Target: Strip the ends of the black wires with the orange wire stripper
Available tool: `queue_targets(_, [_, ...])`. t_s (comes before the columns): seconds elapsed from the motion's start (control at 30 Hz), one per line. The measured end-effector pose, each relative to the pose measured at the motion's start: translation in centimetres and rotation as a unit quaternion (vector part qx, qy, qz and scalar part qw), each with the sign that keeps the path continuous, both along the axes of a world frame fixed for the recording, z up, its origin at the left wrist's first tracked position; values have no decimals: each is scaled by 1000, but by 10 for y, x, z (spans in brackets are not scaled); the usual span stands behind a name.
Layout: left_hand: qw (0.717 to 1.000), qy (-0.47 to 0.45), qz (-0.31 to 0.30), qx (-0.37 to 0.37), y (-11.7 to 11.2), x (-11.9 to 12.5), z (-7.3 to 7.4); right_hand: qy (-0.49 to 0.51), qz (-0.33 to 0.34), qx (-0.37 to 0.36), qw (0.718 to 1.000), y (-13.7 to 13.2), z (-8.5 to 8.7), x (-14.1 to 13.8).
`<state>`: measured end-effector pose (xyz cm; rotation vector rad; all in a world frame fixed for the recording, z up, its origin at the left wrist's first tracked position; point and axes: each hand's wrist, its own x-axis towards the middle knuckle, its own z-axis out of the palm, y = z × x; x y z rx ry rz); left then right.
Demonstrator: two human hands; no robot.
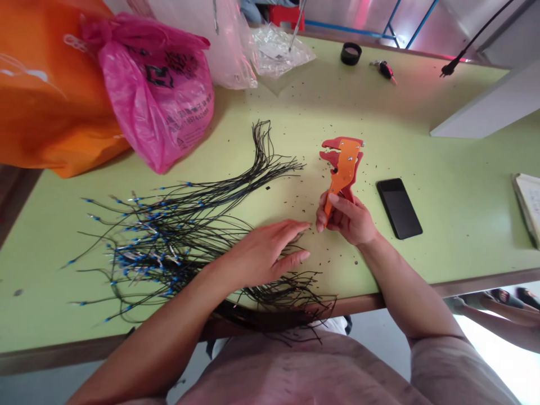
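My right hand (348, 219) grips an orange and red automatic wire stripper (341, 166) by its handles, with the jaws pointing up and away from me. My left hand (265, 253) lies flat and open on the table, its fingers slightly apart, at the edge of a large loose bundle of thin black wires with blue crimp terminals (147, 242). Some wire ends pass under that palm and wrist. Nothing is held in my left hand.
The pale green table (442, 140) is scattered with small dark insulation bits. A black smartphone (399, 208) lies right of my right hand. Orange and pink plastic bags (156, 95) fill the far left. A notebook (529, 208), black cap (351, 53) and keys (385, 70) lie nearby. Another person's arm (498, 320) shows lower right.
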<state>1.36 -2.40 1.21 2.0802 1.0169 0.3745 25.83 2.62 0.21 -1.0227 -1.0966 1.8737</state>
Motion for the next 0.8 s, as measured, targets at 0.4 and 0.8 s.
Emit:
queue_targets(0.4, [963, 31, 213, 160, 36, -15, -4, 17, -24, -15, 999, 6, -16, 1])
queue_targets(0.8, [916, 271, 181, 234, 79, -17, -12, 30, -19, 7, 999, 4, -9, -7])
